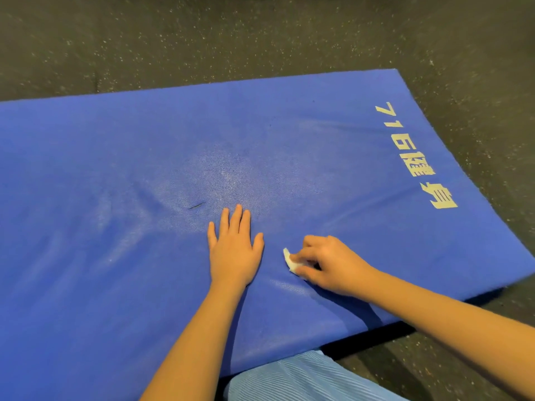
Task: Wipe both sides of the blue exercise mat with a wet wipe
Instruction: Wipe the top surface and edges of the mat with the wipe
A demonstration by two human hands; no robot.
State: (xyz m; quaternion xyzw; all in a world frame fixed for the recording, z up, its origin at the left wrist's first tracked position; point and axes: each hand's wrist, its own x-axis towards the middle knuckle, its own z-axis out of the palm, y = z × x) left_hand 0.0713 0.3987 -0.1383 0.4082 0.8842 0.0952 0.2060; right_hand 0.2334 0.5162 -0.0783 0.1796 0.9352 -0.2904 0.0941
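Dark speckled gym flooring (260,39) all around, with the blue exercise mat (115,169) laid flat across it and pale printed lettering (417,157) near its right end. Left hand (234,250) is spread flat on the mat with fingers straight, just pinning it down. Right hand (333,264) has its fingers curled round a small folded wet wipe (292,260), pressing it to the mat just beside the left hand, close to the near edge. Looks to me like the top side is mid-wipe; there's a paler scuffed patch (214,175) further up. Next move probably means sweeping the wipe outward across the rest of this face while the flat hand keeps the mat from sliding, and flipping comes later. Striped light-blue clothing (304,380) shows at the bottom.
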